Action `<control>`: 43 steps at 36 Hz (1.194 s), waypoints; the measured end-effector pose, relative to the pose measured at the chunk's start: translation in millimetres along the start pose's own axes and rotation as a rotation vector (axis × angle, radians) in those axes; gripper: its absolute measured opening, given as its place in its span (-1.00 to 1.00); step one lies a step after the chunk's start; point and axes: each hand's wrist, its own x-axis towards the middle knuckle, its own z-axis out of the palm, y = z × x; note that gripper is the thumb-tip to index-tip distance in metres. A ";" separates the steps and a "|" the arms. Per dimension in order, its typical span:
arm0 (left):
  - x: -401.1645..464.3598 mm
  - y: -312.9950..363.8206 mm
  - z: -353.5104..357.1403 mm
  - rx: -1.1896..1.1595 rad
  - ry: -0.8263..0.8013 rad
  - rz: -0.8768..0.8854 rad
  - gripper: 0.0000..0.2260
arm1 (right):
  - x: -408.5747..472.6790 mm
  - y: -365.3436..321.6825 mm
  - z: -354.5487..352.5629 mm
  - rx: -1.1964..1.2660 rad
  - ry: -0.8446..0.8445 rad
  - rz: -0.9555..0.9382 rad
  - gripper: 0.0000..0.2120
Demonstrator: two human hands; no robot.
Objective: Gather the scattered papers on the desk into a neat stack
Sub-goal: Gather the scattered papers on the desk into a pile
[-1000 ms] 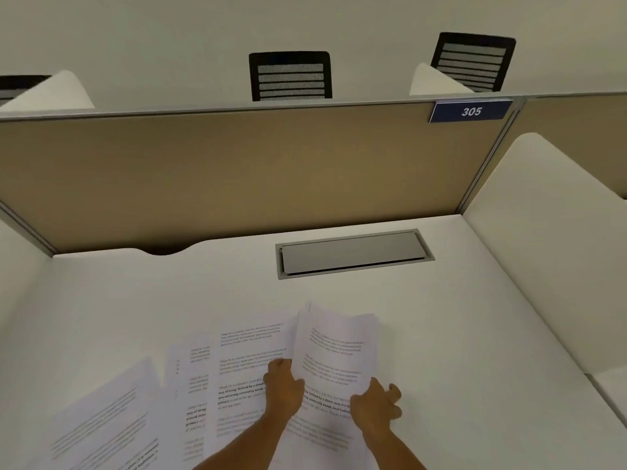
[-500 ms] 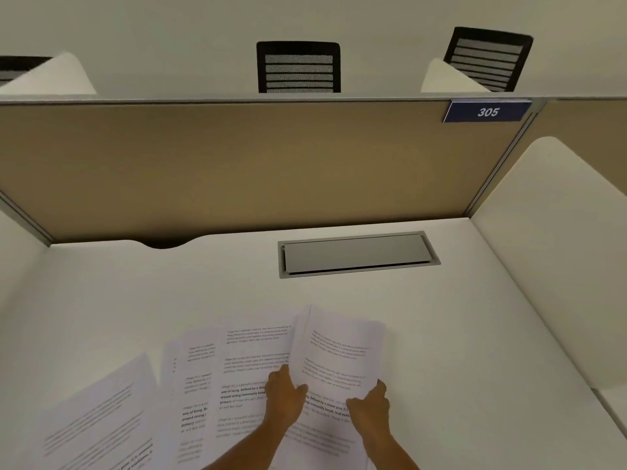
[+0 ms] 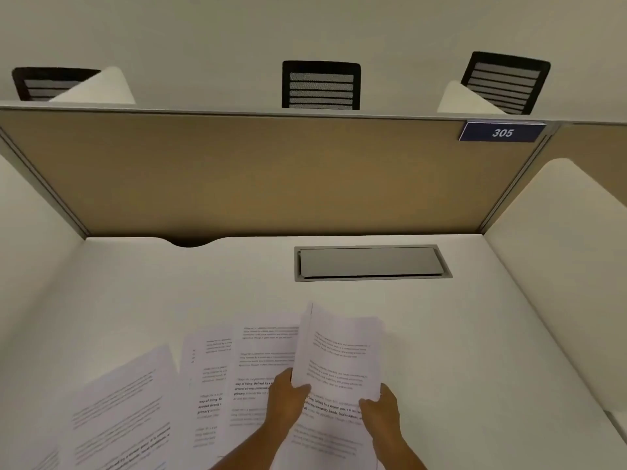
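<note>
Your left hand (image 3: 285, 398) and right hand (image 3: 381, 413) each grip a lower corner of the sheaf (image 3: 339, 354), now tilted up off the tabletop (image 3: 475, 351) at lower centre, so gathering has begun while loose sheets (image 3: 118, 401) remain lower left.

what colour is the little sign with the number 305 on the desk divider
Dark navy blue with white numerals; the 305 sign shows clearly in the head view.

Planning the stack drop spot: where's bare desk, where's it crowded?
Free: desk right of the held sheets, up to the side panel; also the strip between the papers and the grey cable hatch. Crowded: front-left, overlapping loose sheets beside both hands.
</note>
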 end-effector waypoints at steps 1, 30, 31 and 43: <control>-3.3 -0.1 -3.9 -0.029 0.014 0.008 -0.72 | -1.7 -0.9 0.6 0.007 -0.010 -0.018 -0.59; -28.6 -35.9 -120.4 -0.076 0.250 -0.007 -0.72 | -38.2 -32.0 102.3 -0.149 -0.298 -0.138 -0.64; -26.1 -37.8 -121.2 -0.061 0.259 -0.018 -0.73 | -38.1 -32.1 106.5 -0.176 -0.284 -0.133 -0.62; 11.3 -55.2 -127.0 0.274 0.376 -0.323 -0.60 | -25.4 -33.8 133.2 -0.639 -0.068 -0.062 -0.53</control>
